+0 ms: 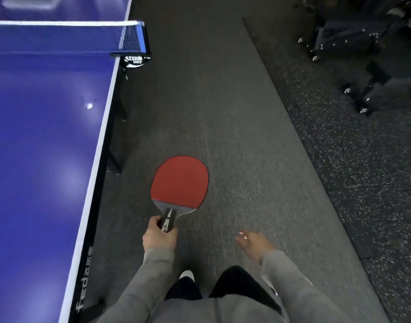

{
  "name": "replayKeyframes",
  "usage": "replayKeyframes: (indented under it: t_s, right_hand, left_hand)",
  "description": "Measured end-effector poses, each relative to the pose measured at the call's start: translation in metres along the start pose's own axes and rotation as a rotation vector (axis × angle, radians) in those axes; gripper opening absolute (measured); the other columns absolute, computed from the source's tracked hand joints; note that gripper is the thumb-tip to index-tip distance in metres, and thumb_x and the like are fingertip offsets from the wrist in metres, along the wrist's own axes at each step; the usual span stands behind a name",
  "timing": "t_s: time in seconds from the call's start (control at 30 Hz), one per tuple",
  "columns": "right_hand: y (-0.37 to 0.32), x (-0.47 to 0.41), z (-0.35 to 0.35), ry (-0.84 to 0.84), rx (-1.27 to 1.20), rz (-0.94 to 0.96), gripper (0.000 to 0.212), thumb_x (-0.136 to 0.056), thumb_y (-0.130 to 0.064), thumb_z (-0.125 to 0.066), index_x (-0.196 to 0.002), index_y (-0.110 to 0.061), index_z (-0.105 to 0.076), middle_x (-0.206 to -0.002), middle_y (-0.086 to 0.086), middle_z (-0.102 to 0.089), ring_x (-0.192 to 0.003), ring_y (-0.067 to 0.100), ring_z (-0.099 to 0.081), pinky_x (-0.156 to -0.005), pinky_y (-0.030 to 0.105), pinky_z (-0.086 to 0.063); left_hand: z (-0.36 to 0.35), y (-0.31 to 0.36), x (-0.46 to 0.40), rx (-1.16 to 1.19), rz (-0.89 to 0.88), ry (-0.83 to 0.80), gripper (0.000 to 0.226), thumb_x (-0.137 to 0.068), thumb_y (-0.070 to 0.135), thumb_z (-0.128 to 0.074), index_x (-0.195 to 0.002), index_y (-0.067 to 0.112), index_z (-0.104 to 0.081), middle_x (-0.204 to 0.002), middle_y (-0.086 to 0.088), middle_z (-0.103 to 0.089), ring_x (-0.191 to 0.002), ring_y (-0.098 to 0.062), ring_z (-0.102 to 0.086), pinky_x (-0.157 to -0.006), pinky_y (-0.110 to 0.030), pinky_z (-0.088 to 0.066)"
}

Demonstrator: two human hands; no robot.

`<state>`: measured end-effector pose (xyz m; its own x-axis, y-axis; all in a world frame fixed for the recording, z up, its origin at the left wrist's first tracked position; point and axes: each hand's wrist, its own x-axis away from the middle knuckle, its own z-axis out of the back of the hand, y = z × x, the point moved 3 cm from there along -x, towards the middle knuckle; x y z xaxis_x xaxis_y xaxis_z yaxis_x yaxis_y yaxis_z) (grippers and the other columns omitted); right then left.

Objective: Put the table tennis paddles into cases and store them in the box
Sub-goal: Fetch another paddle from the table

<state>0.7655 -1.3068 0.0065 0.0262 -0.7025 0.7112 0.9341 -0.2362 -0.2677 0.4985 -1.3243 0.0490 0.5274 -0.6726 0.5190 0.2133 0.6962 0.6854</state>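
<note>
Red rubber faces up on the table tennis paddle [180, 181], which the left hand [159, 235] holds out over the grey carpet strip [223, 136], just to the right of the blue table tennis table [43, 136]. The fingers and thumb of that hand curl round the black-and-white handle, with the blade pointing away from the person and roughly level. The paddle touches nothing but the hand.

The right hand [252, 243] hangs further right of the table, well apart from the paddle, with loosely spread, relaxed fingers and nothing in it; it is somewhat blurred. Both arms wear grey sleeves [293, 283].

The table fills the left side of the view, its white-edged side running diagonally toward the net [67, 37]. The net's black clamp post [134, 58], marked with a white logo, grips the table's right edge at the far end. A small white speck [89, 105] lies on the blue top near that edge, closer to the person than the net; it is too small to identify. White lettering runs along the table's dark side rail at the near end.

To the right of the carpet strip, far from the table, lies speckled black rubber flooring [351, 171], and dark wheeled equipment [362, 43] stands on it at the far right. Below the arms, dark trousers and a white shoe tip [187, 275] show over the carpet.
</note>
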Motion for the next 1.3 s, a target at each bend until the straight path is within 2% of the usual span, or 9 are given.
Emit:
replayKeyframes:
  t_s: [0.2,0.3,0.43,0.57,0.7,0.87,1.03,1.17,1.3]
  right_hand:
    - [0.010,-0.078,0.073,-0.017,0.031,0.027,0.043,-0.098,-0.043,-0.040,-0.136,-0.023,-0.046,-0.139,0.005,-0.053,-0.127,0.025,-0.049,-0.104,0.034,-0.039]
    - [0.016,-0.119,0.107,-0.063,0.053,0.035,0.043,-0.099,-0.040,-0.038,-0.135,-0.017,-0.048,-0.139,0.009,-0.052,-0.127,0.027,-0.049,-0.104,0.035,-0.039]
    - [0.018,-0.177,0.170,-0.088,0.067,0.085,0.043,-0.099,-0.039,-0.039,-0.134,-0.016,-0.049,-0.139,0.008,-0.052,-0.127,0.026,-0.049,-0.103,0.033,-0.040]
    - [0.009,-0.241,0.239,-0.123,0.140,0.109,0.046,-0.099,-0.041,-0.039,-0.137,-0.016,-0.046,-0.139,0.009,-0.052,-0.126,0.027,-0.050,-0.103,0.033,-0.041]
    - [-0.021,-0.298,0.288,-0.117,0.190,0.146,0.047,-0.098,-0.043,-0.041,-0.136,-0.016,-0.046,-0.137,0.010,-0.054,-0.125,0.026,-0.052,-0.101,0.033,-0.042]
    - [-0.076,-0.377,0.337,-0.149,0.219,0.171,0.050,-0.098,-0.045,-0.041,-0.138,-0.015,-0.045,-0.140,0.009,-0.052,-0.128,0.026,-0.049,-0.104,0.034,-0.040]
    - [-0.115,-0.451,0.387,-0.195,0.257,0.074,0.049,-0.097,-0.045,-0.043,-0.136,-0.015,-0.047,-0.138,0.007,-0.054,-0.126,0.025,-0.052,-0.103,0.033,-0.042]
    - [-0.140,-0.496,0.430,-0.204,0.255,0.013,0.048,-0.098,-0.042,-0.041,-0.137,-0.014,-0.047,-0.140,0.006,-0.052,-0.126,0.023,-0.051,-0.102,0.030,-0.041]
    - [-0.164,-0.542,0.476,-0.198,0.275,-0.006,0.046,-0.100,-0.040,-0.038,-0.135,-0.013,-0.048,-0.139,0.008,-0.052,-0.125,0.025,-0.051,-0.102,0.030,-0.040]
  left_hand:
    - [-0.053,0.075,-0.053,-0.004,0.010,0.051,0.038,-0.079,0.011,-0.067,-0.115,0.013,-0.056,-0.087,-0.005,-0.060,-0.083,-0.025,-0.055,-0.075,-0.030,-0.042]
    - [-0.079,0.111,-0.075,-0.009,0.050,0.099,0.038,-0.079,0.010,-0.066,-0.116,0.012,-0.057,-0.089,-0.007,-0.061,-0.086,-0.029,-0.057,-0.078,-0.033,-0.046]
    - [-0.114,0.162,-0.109,0.007,0.092,0.162,0.039,-0.079,0.012,-0.067,-0.117,0.013,-0.057,-0.083,-0.003,-0.058,-0.079,-0.024,-0.053,-0.073,-0.031,-0.044]
    - [-0.140,0.216,-0.143,0.051,0.112,0.188,0.037,-0.078,0.016,-0.069,-0.113,0.016,-0.059,-0.080,-0.002,-0.060,-0.079,-0.027,-0.060,-0.071,-0.034,-0.050]
    - [-0.152,0.259,-0.182,0.068,0.105,0.207,0.040,-0.077,0.015,-0.069,-0.115,0.016,-0.057,-0.083,-0.002,-0.061,-0.080,-0.026,-0.060,-0.071,-0.032,-0.047]
    - [-0.157,0.311,-0.261,0.053,0.106,0.204,0.037,-0.078,0.015,-0.067,-0.113,0.016,-0.058,-0.087,-0.003,-0.062,-0.083,-0.026,-0.058,-0.079,-0.034,-0.048]
    - [-0.151,0.374,-0.355,0.059,0.098,0.195,0.035,-0.077,0.013,-0.066,-0.111,0.014,-0.058,-0.085,-0.004,-0.062,-0.082,-0.029,-0.059,-0.080,-0.038,-0.051]
    - [-0.146,0.424,-0.414,0.081,0.075,0.196,0.037,-0.076,0.013,-0.068,-0.112,0.015,-0.059,-0.082,-0.001,-0.060,-0.077,-0.023,-0.053,-0.076,-0.031,-0.045]
    - [-0.151,0.472,-0.466,0.063,0.096,0.162,0.034,-0.077,0.017,-0.068,-0.109,0.017,-0.059,-0.083,-0.003,-0.061,-0.082,-0.027,-0.057,-0.078,-0.031,-0.046]
